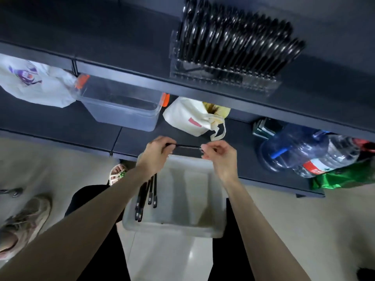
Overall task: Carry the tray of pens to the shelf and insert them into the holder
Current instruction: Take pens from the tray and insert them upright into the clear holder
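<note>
Holding one pen (186, 147) level between both hands, the person looks to be midway through the inserting step. The left hand (158, 153) has its fingers curled round one end, and the right hand (221, 157) pinches the other end in its fingertips. The pen hangs over the far rim of the tray (182, 230), whose left side holds a few spare pens (148, 196). Next, I judge, it must be tipped upright and raised to the clear holder (223, 78) at the front edge of the upper shelf (101, 37). That holder is packed with pens, so a free slot must be found.

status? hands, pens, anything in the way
Left hand and right hand hold one pen over tray. Few pens inside. Holder packed, nothing blocking.
</note>
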Demonstrator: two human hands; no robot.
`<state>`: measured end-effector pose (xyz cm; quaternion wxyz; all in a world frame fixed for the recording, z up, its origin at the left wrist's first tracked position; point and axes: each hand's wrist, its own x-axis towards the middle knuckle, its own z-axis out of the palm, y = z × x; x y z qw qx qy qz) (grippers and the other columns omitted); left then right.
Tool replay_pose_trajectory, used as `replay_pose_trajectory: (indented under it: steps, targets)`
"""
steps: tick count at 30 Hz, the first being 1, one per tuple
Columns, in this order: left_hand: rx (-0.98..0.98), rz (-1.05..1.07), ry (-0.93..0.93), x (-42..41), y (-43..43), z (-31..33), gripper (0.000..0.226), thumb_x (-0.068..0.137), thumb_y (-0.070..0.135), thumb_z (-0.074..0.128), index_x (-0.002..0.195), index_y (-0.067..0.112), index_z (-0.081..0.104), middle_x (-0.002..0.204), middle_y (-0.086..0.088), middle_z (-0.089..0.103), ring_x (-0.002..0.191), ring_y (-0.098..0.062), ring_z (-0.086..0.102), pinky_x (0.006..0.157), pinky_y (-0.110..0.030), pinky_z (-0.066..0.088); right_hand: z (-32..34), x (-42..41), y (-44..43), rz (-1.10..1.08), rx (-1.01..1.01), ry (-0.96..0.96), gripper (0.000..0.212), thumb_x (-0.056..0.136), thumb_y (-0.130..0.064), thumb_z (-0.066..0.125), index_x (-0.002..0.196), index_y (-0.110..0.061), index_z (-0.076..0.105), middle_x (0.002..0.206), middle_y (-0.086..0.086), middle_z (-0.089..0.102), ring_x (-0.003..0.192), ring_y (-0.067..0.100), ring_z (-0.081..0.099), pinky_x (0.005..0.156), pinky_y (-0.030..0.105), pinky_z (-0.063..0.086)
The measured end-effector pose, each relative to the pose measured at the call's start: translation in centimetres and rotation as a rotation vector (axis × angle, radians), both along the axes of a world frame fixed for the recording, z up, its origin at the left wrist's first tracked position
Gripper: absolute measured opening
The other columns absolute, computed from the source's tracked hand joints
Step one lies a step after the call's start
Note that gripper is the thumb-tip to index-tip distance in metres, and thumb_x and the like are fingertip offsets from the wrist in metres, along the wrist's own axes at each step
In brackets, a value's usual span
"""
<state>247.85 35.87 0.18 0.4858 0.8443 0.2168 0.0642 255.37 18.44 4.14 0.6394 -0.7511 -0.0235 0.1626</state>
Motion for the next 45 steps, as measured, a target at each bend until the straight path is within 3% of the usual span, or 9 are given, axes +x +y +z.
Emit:
replay_pose_trajectory:
  steps: [2,5,8,12,16,18,21,34,45]
  targets:
    - [-0.089,-0.005,-0.062,1.9,-0.8,2.6,0.012,0.094,0.009,0.053,0.099,0.011,0.063,0.088,-0.006,0.060,0.070,-0.015,0.058,0.066,-0.024,0.051,2.9,1.6,-0.5,-0.014,0.118,-0.026,0.014,0.082,0.004,0.066,0.080,-0.007,0.059,0.078,0.013,0.062,0.068,0.014,0.063,0.062,0.024,0.055]
    - [-0.105,-0.047,-0.146,4.7,-1.9,6.1,0.010,0.093,0.010,0.055,0.094,0.017,0.061,0.080,0.001,0.061,0.073,-0.015,0.059,0.069,-0.021,0.050,6.6,3.9,-1.0,-0.055,0.152,-0.124,0.017,0.084,0.007,0.062,0.094,-0.006,0.057,0.077,0.013,0.063,0.072,0.018,0.062,0.072,0.031,0.056]
    - [-0.005,-0.001,-0.245,7.7,-2.3,8.4,0.015,0.091,0.018,0.059,0.106,0.016,0.063,0.102,0.002,0.057,0.088,-0.015,0.060,0.073,-0.012,0.043,10.2,6.3,-1.1,-0.173,0.053,-0.309,0.023,0.086,-0.001,0.064,0.099,-0.013,0.050,0.069,0.009,0.063,0.068,0.016,0.066,0.085,0.040,0.052]
    - [0.191,0.246,-0.388,10.5,-1.1,10.7,0.052,0.083,0.025,0.070,0.128,0.008,0.050,0.126,-0.010,0.045,0.113,-0.022,0.048,0.097,-0.028,0.039,14.6,9.5,-0.9,-0.243,-0.101,-0.622,0.021,0.086,-0.014,0.067,0.100,-0.016,0.051,0.073,0.001,0.065,0.074,0.025,0.067,0.078,0.033,0.054]
    - [0.293,0.360,-0.328,12.9,1.1,11.8,0.087,0.075,0.033,0.077,0.142,0.003,0.030,0.144,-0.016,0.029,0.131,-0.031,0.031,0.107,-0.043,0.032,16.6,12.7,-0.2,-0.305,-0.181,-0.869,0.023,0.087,-0.013,0.066,0.107,-0.003,0.060,0.078,0.009,0.070,0.067,0.016,0.061,0.072,0.004,0.042]
    - [0.225,0.340,-0.279,13.7,1.8,11.7,0.096,0.075,0.035,0.077,0.146,0.006,0.020,0.149,-0.012,0.022,0.136,-0.028,0.027,0.110,-0.043,0.030,16.8,13.9,0.4,-0.295,-0.202,-0.931,0.024,0.087,-0.013,0.065,0.108,-0.002,0.061,0.078,0.010,0.069,0.068,0.021,0.062,0.077,0.019,0.050]
    - [0.105,0.315,-0.245,14.3,2.3,11.5,0.095,0.078,0.034,0.074,0.148,0.008,0.014,0.151,-0.007,0.023,0.136,-0.025,0.030,0.109,-0.039,0.031,16.7,15.0,1.1,-0.264,-0.246,-0.975,0.025,0.088,-0.013,0.065,0.110,-0.002,0.061,0.080,0.011,0.069,0.070,0.026,0.064,0.076,0.041,0.053]
    - [0.043,0.396,-0.336,14.7,3.0,9.7,0.074,0.083,0.027,0.070,0.144,0.018,0.028,0.141,-0.007,0.045,0.127,-0.023,0.043,0.095,-0.025,0.033,15.3,15.8,3.6,0.043,-0.640,-1.042,0.032,0.096,-0.010,0.048,0.128,-0.008,0.056,0.104,0.022,0.068,0.094,0.039,0.063,0.083,0.046,0.050]
    - [0.058,0.338,-0.305,12.9,2.7,10.2,0.078,0.087,0.023,0.066,0.148,0.015,0.019,0.146,-0.008,0.032,0.132,-0.023,0.036,0.096,-0.022,0.030,15.4,13.8,3.3,-0.004,-0.612,-0.951,0.035,0.097,-0.013,0.049,0.131,-0.010,0.052,0.101,0.022,0.068,0.091,0.040,0.063,0.081,0.047,0.051]
